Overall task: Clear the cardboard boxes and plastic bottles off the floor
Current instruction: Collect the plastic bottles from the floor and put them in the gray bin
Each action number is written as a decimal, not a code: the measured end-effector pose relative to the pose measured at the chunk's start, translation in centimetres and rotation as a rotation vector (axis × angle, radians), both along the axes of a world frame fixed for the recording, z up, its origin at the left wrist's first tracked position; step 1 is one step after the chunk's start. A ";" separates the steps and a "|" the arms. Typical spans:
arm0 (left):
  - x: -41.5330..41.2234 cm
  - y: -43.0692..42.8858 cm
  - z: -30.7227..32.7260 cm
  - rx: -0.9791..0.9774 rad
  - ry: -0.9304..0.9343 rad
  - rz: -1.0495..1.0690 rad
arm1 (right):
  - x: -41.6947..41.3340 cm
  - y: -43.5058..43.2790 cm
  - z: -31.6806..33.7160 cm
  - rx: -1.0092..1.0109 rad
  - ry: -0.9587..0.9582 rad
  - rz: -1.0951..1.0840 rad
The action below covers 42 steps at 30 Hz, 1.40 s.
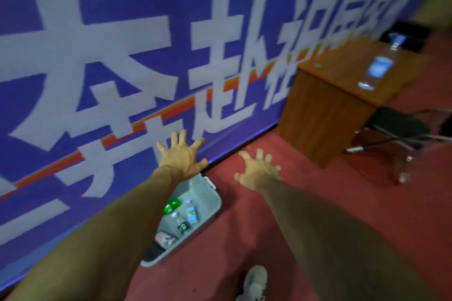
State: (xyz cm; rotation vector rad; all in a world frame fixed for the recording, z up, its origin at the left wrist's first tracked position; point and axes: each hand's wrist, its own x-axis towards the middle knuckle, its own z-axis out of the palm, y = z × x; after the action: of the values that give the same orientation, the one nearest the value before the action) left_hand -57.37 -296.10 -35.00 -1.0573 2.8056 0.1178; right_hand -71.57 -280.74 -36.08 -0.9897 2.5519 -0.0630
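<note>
Head view: left hand and right hand are both spread wide, fingers apart, holding nothing, above a grey plastic bin on the red floor beside a blue banner. Plastic bottles lie inside it; a clear bottle sits on the wooden tabletop.

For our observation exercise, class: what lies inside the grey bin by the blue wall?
The grey bin holds a green bottle, a blue-labelled clear bottle and a red-and-white item. The left forearm hides its wall-side part.
</note>
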 end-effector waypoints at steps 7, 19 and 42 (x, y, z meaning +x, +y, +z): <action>-8.3 16.0 1.4 -0.008 -0.020 -0.390 | -0.9 19.6 2.4 -0.022 -0.040 -0.397; -12.3 52.9 1.3 0.027 -0.007 -0.927 | 5.0 56.4 2.3 0.035 0.087 -0.890; -4.5 109.6 -1.7 0.148 -0.036 -1.688 | 25.7 105.2 -0.1 0.176 0.065 -1.612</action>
State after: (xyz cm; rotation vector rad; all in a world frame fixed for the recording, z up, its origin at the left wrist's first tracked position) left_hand -61.85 -186.51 -36.75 1.3722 2.5692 0.0845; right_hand -45.83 -175.54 -36.20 1.2520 2.6001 -0.2271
